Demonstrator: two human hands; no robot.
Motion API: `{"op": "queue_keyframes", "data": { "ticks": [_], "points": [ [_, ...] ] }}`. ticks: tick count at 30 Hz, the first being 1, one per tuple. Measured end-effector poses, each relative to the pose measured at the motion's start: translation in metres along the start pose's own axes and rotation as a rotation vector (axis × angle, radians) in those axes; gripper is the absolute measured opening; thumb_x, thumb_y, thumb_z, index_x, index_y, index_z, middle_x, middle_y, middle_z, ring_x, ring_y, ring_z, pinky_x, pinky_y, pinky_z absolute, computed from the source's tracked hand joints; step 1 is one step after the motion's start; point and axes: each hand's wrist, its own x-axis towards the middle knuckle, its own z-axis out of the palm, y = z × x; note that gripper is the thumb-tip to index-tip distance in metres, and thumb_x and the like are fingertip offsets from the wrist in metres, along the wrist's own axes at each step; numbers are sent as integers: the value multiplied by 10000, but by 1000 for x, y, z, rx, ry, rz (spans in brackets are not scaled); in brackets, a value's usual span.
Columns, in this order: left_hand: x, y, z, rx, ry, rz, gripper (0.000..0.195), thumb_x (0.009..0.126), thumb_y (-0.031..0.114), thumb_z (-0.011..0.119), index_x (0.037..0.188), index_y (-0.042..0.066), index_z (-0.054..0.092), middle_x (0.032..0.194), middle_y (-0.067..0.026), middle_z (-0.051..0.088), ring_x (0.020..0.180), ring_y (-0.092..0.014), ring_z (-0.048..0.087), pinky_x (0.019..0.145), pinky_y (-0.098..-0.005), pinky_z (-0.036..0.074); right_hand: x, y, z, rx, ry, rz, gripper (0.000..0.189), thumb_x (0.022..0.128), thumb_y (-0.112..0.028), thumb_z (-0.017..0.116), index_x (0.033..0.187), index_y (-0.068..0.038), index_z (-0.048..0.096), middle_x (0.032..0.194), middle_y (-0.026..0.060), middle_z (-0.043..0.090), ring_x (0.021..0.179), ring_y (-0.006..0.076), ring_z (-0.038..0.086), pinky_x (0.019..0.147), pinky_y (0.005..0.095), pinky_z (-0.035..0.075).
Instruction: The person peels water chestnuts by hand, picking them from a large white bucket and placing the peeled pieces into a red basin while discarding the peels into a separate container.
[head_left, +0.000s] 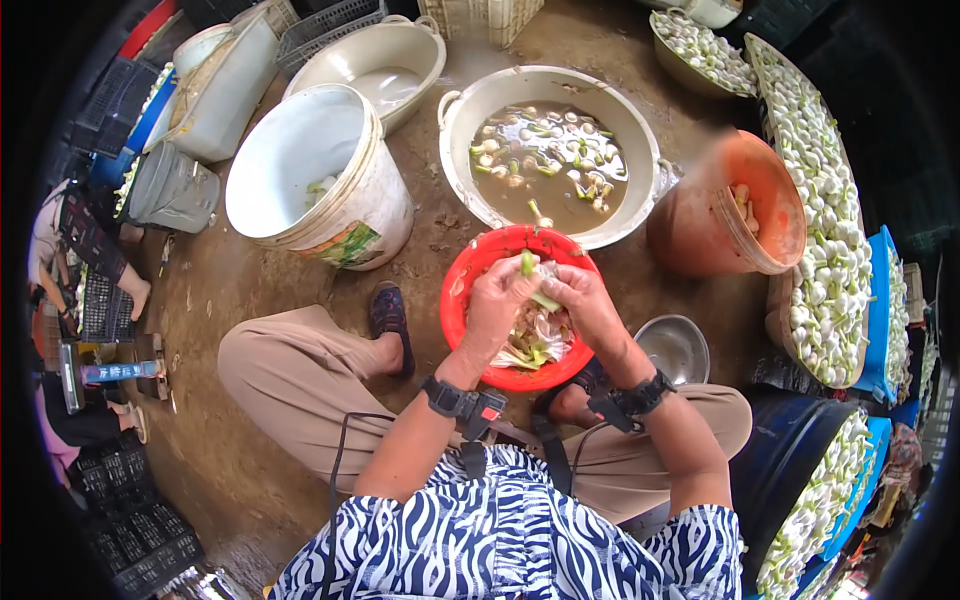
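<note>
Both my hands are raised over a red plastic basin (452, 300) that holds loose garlic skins and leaves (532, 341). My left hand (499, 296) grips a garlic bulb by its green stem (528, 262). The thumb and fingers of my right hand (581, 296) pinch pale outer leaves at the same piece, close beside the left fingers. Much of the bulb is hidden by my fingers. Just beyond the red basin, a large off-white tub (551, 79) holds brown water with many garlic bulbs (585, 146) in it.
A white bucket (360, 217) stands to the left, an orange bucket (675, 232) to the right with a few pieces inside. A metal bowl (679, 345) sits by my right knee. Long trays of garlic (825, 277) line the right side. Other people (90, 232) are at the far left.
</note>
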Motion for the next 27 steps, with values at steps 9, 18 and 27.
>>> {"op": "queue_keyframes", "data": {
  "ticks": [9, 18, 27],
  "points": [
    [30, 3, -52, -674, 262, -234, 332, 933, 251, 536, 1173, 22, 516, 921, -136, 636, 728, -198, 646, 586, -286, 545, -30, 16, 4, -886, -338, -29, 339, 855, -219, 621, 1110, 2, 583, 861, 147, 664, 705, 262, 637, 658, 361, 504],
    [23, 4, 28, 248, -226, -11, 424, 791, 96, 697, 1173, -16, 551, 1061, -67, 611, 934, -124, 586, 818, -282, 475, 1, -40, -21, -637, 324, -433, 114, 832, -86, 638, 882, 15, 620, 682, 30, 589, 629, 65, 503, 552, 238, 436],
    [42, -17, -4, 1125, -353, 186, 339, 765, 101, 600, 1100, 49, 580, 946, -177, 603, 878, -342, 601, 744, -430, 477, 29, -144, -220, -1236, 1248, -535, 182, 844, -182, 597, 942, -36, 643, 816, 95, 666, 690, 215, 638, 604, 350, 495]
  ]
}}
